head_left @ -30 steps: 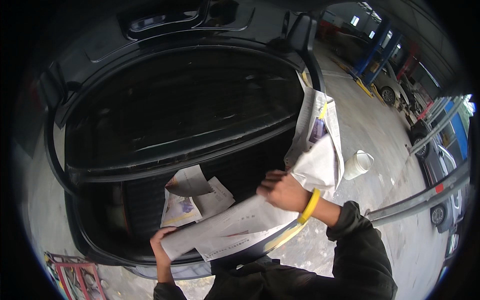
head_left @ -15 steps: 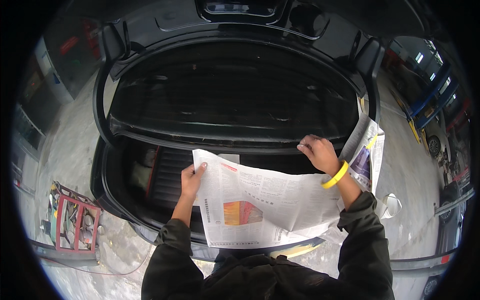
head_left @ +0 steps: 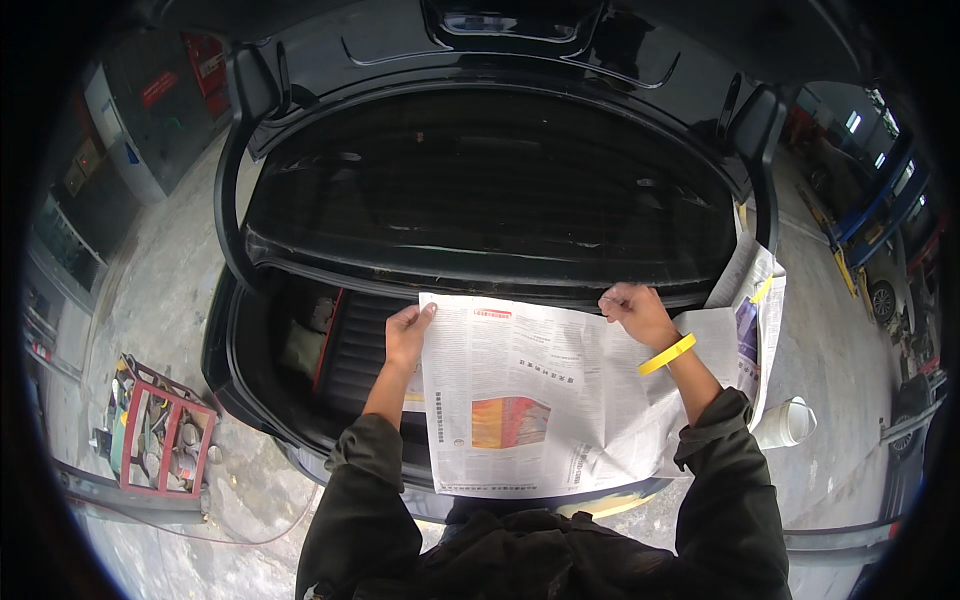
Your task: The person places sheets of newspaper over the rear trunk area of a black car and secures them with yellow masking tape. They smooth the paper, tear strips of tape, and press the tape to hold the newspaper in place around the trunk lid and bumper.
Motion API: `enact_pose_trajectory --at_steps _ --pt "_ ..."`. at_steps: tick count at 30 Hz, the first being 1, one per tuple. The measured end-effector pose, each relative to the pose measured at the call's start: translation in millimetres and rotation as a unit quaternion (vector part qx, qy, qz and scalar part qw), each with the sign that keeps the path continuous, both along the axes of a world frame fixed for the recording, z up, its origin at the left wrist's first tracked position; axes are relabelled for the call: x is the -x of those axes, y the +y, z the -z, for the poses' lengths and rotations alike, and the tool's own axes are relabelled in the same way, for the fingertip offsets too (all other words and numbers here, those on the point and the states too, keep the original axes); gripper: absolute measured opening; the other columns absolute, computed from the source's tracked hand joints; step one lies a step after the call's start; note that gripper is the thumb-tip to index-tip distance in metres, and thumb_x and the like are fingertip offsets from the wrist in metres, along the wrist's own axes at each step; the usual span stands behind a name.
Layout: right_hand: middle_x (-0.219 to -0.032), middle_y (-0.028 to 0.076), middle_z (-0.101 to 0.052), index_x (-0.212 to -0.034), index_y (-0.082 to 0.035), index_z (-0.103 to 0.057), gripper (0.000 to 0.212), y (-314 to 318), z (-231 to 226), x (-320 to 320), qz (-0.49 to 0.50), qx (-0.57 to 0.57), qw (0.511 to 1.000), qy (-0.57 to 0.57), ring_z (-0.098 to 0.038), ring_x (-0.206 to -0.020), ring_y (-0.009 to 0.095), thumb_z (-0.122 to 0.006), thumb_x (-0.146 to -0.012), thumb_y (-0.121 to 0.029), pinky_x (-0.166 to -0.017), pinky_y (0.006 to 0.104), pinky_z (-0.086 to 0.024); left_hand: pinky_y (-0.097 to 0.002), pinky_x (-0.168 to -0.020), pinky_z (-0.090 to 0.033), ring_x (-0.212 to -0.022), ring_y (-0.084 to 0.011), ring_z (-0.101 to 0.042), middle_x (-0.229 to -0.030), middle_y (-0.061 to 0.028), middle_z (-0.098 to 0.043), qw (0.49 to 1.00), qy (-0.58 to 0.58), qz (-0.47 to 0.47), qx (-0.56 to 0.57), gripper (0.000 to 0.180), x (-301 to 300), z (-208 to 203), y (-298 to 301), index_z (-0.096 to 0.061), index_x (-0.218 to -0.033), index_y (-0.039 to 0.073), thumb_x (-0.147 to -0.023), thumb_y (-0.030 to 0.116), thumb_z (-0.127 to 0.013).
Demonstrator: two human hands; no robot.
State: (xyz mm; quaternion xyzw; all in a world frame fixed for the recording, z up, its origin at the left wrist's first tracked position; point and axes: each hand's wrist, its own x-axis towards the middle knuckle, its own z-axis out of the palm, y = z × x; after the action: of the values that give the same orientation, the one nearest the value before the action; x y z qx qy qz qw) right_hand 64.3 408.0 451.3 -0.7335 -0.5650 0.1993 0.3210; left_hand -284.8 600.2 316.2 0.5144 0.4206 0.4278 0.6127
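Observation:
A sheet of newspaper spreads over the right part of the open car trunk and its rear edge. It is printed in black with an orange and red picture. My left hand is closed on the sheet's upper left corner, thumb on top. My right hand, with a yellow wristband, is closed in a pinch at the sheet's upper edge; its fingertips are partly blurred. More newspaper with yellow tape hangs over the car's right side.
The trunk lid is raised overhead on curved hinge arms. A red-framed cart full of tools or parts stands at left. A white roll lies at right. Blue and yellow lift equipment stands farther right.
The newspaper's upper edge has risen to my right fingers, and the sheet is flatter. My left hand has moved slightly right and up with its corner. The view has shifted a little.

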Motion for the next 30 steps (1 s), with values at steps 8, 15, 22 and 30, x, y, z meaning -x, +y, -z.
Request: enact_pose_trajectory --at_steps 8,15,22,30 --pt "-0.075 0.010 -0.071 -0.097 0.001 -0.074 0.020 1 -9 35 -0.131 0.006 0.990 0.048 -0.069 -0.070 0.016 -0.070 -0.095 -0.018 -0.068 0.0310 -0.055 -0.0255 -0.075 -0.052 -0.080 -0.0092 -0.064 -0.088 -0.0048 -0.072 0.969 -0.041 -0.161 -0.182 0.010 -8 -45 -53 -0.069 -0.099 -0.001 -0.095 0.008 -0.071" --pt "-0.097 0.009 -0.075 -0.110 -0.001 -0.071 0.028 33 -25 140 -0.159 0.109 0.919 0.345 -0.073 -0.087 0.014 -0.065 -0.103 -0.027 -0.078 0.0278 -0.061 -0.0437 -0.119 -0.037 -0.142 -0.0278 -0.046 -0.154 -0.0138 -0.047 0.834 -0.291 0.438 0.166 0.096 -48 -67 -203 -0.037 -0.154 0.003 -0.081 0.042 -0.086" --pt "-0.096 0.009 -0.071 -0.111 -0.001 -0.067 0.026 18 -24 207 -0.126 0.150 0.802 0.564 -0.070 -0.079 0.016 -0.062 -0.104 -0.026 -0.076 0.0281 -0.060 -0.0443 -0.121 -0.035 -0.145 -0.0273 -0.042 -0.156 -0.0145 -0.043 0.791 -0.437 0.359 0.234 0.110 -58 -49 -218 -0.026 -0.158 0.002 -0.078 0.048 -0.088" --pt "-0.092 0.004 -0.071 -0.107 -0.005 -0.068 0.019 -4 6 221 -0.094 0.087 0.626 0.770 -0.067 -0.079 0.012 -0.061 -0.105 -0.023 -0.072 0.0230 -0.056 -0.0402 -0.120 -0.038 -0.144 -0.0246 -0.041 -0.155 -0.0086 -0.039 0.872 -0.324 0.316 0.187 0.109 -39 -27 -224 -0.023 -0.158 0.007 -0.067 0.003 -0.083"
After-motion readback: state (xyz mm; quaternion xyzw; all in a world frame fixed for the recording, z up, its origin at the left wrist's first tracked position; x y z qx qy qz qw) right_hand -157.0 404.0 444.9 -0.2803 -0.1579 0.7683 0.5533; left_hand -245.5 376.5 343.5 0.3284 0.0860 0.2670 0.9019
